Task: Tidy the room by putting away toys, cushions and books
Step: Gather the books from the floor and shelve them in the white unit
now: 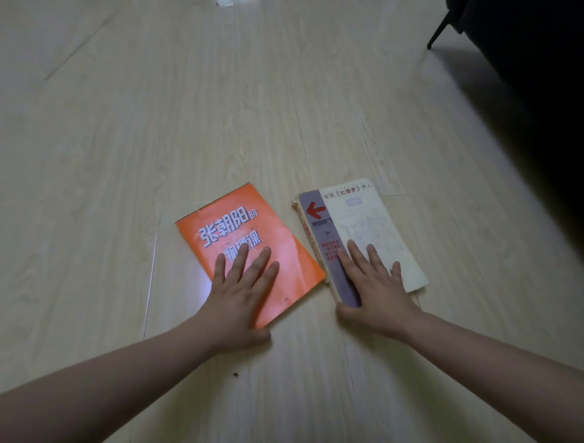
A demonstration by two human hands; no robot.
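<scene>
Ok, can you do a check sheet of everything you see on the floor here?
Surface: pale wood floor.
Job's things: orange book and white book lie flat, side by side, close together.
Clutter: small dark speck by the left arm; white thing at the top edge, cut off.
Hands: left hand flat on the orange book; right hand flat on the white book.
Cables: nothing seen.
Surroundings: dark furniture with a thin leg, top right.

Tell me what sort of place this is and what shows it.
Probably a room in a home: a pale wood-plank floor, an orange book under the left hand and a white book under the right hand lying on it, and a dark furniture leg far right.
</scene>
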